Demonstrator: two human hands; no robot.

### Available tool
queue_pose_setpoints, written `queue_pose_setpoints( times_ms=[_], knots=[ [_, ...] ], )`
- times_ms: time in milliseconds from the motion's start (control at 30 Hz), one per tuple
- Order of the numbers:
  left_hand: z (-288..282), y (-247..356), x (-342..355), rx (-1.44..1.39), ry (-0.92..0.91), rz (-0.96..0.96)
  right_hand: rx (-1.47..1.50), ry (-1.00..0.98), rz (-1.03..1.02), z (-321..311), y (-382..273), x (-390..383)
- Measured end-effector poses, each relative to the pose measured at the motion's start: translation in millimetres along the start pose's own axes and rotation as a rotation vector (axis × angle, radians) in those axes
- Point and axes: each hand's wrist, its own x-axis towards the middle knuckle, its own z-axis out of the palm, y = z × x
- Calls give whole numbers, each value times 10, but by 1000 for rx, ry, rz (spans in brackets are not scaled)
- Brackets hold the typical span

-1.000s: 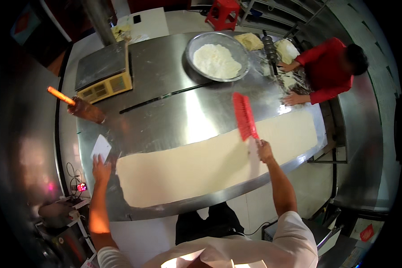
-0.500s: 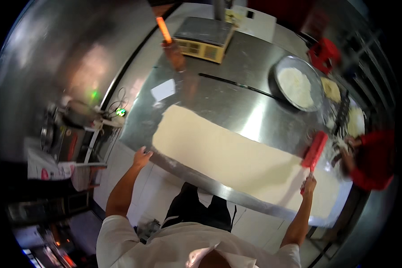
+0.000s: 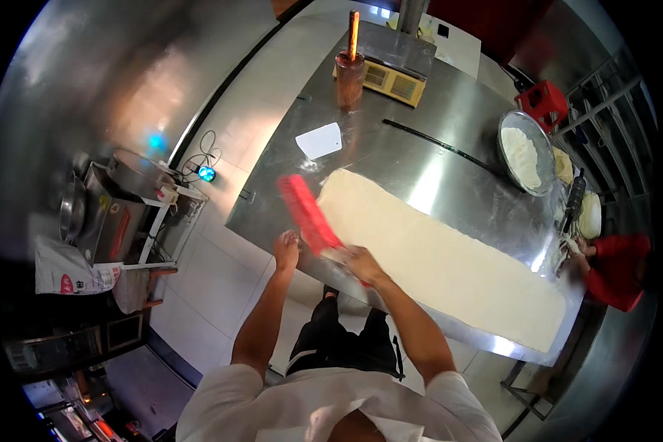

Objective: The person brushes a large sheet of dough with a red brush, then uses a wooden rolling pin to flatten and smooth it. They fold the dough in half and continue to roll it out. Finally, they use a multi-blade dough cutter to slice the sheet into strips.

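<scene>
A long flat sheet of pale dough (image 3: pixel 442 258) lies across the steel table (image 3: pixel 265 188). My right hand (image 3: pixel 362 267) is closed around the handle of a brush with red bristles (image 3: pixel 308 214). The brush is blurred by motion and slants up and left past the dough's left end. Whether its bristles touch the table I cannot tell. At the table's near left edge is my left hand (image 3: pixel 287 252), with nothing in it and its fingers loosely bent apart. Beyond the dough's left end sits a white scraper (image 3: pixel 319 141).
A brown cylinder (image 3: pixel 351 82) with a glowing orange top stands before a yellow scale (image 3: pixel 390 81). A dark thin rod (image 3: pixel 438 144) points toward a metal bowl of flour (image 3: pixel 523 158). At right, a person in a red sleeve (image 3: pixel 619 272) works by a dark rolling pin (image 3: pixel 574 199).
My right hand has swept the brush from the dough's right end to its left end. The view has shifted, and my left hand stays near the table's left edge.
</scene>
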Motion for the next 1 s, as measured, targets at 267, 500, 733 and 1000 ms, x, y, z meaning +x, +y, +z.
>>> queue_pose_setpoints(
  times_ms=[267, 500, 733, 1000],
  knots=[
    [-513, 140, -81, -26, -114, -37, -148, 316, 190, -141, -268, 784],
    [-392, 51, 66, 238, -188, 169, -111, 470, 425, -1154, -88, 287],
    [189, 249, 204, 363, -222, 177, -119, 809, 387, -1971, 1279, -703],
    [392, 173, 366, 693, -30, 98, -169, 1088, 627, -3703, 3056, -2694]
  ],
)
